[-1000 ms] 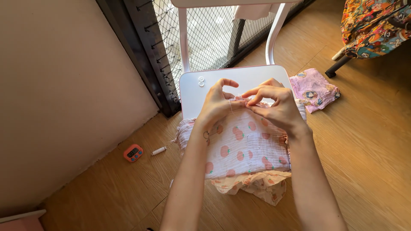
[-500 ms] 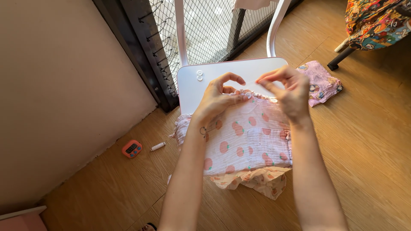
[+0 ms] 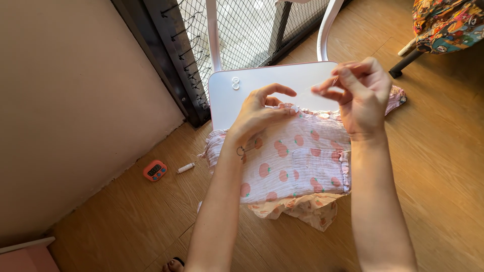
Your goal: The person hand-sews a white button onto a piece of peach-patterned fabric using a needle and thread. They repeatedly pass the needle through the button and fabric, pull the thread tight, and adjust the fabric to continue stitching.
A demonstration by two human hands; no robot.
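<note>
A pink garment printed with peach-coloured fruit lies over the front of a white chair seat. My left hand rests on the garment's top edge and holds the fabric down, index finger raised. My right hand is lifted above the garment's top right part, fingertips pinched on a thin pale thread that runs down toward the fabric. I cannot make out a needle. Two small white buttons lie on the seat behind my left hand.
A yellowish patterned cloth hangs out under the garment. On the wooden floor to the left lie an orange timer and a small white tube. A black mesh gate stands behind the chair; colourful fabric lies at the top right.
My right hand has left the garment's edge and risen up and to the right, drawing the thread out. My left hand has stayed on the fabric.
</note>
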